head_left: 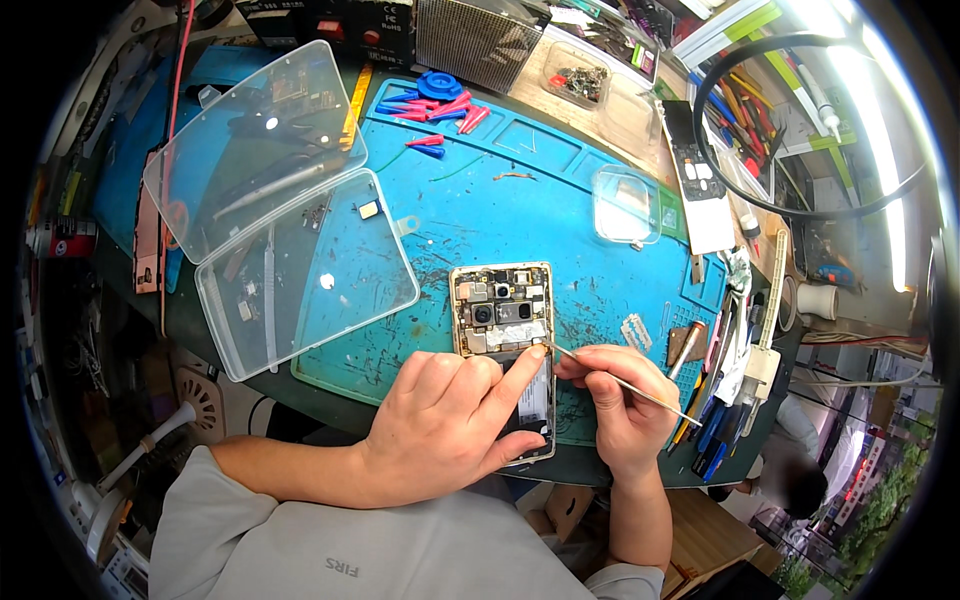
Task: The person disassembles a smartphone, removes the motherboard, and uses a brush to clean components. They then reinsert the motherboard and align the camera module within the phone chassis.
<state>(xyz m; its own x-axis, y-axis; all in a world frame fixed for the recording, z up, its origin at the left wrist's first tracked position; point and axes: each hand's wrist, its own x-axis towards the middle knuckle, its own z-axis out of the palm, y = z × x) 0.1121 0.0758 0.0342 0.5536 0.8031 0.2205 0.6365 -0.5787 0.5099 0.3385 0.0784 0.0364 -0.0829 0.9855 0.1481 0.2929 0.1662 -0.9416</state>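
Head view: open phone [505, 328], lettered shirt [335, 535]

The bare left hand [430, 420] lay across an opened, pale-framed rectangular smartphone [503, 312], index fingertip near its right edge, and the bare right hand [630, 405] pinched a slim silver metal tool [655, 400], tip close by that finger! Beneath spread a scuffed blue mat [420, 200]; off left, a hinged clear plastic box [355, 275] lay open.
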